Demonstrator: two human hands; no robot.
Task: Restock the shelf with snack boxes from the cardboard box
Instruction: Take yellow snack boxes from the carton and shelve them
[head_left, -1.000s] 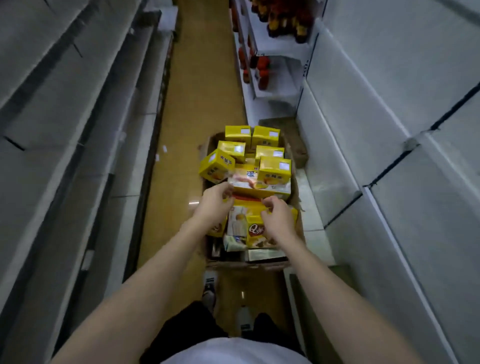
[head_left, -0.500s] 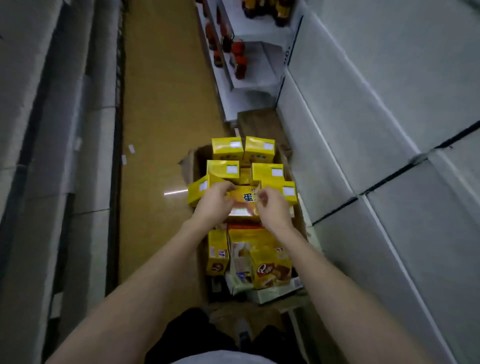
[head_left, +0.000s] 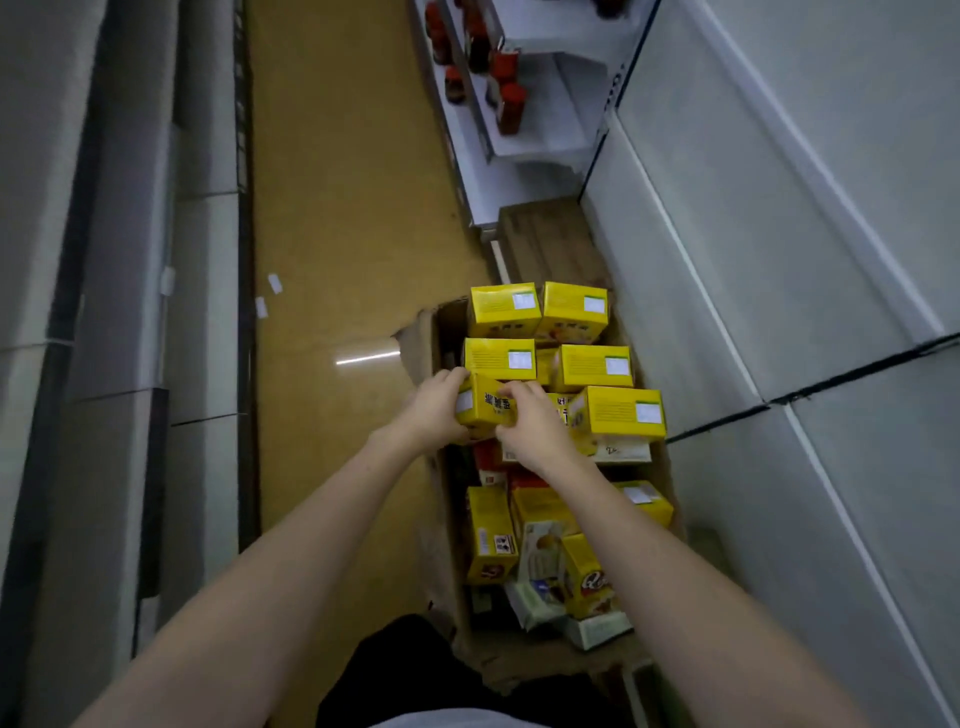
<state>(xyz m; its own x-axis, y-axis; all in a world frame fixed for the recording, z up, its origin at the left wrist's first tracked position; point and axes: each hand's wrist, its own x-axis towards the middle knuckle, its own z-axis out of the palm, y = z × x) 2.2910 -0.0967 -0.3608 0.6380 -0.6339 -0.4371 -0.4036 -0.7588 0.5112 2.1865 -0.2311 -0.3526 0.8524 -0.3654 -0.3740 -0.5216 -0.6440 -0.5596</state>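
Note:
An open cardboard box (head_left: 441, 332) sits on the floor below me, filled with several yellow snack boxes (head_left: 613, 410) lying at mixed angles. My left hand (head_left: 434, 410) and my right hand (head_left: 535, 423) both grip one yellow snack box (head_left: 485, 408) with black lettering, at the left side of the carton's middle. The left hand holds its left end, the right hand its right end and top. More yellow and white packs (head_left: 566, 566) lie in the carton's near end.
White shelving (head_left: 779, 249) rises along the right, right beside the carton. Grey shelves (head_left: 130, 260) line the left of a narrow tan-floored aisle (head_left: 343, 208). Red-capped jars (head_left: 506, 106) stand on a far shelf. Small paper scraps (head_left: 267, 296) lie on the floor.
Both hands moved from the near packs up the carton to the middle, then shifted left and closed on one yellow snack box. The camera view tilted further over the carton.

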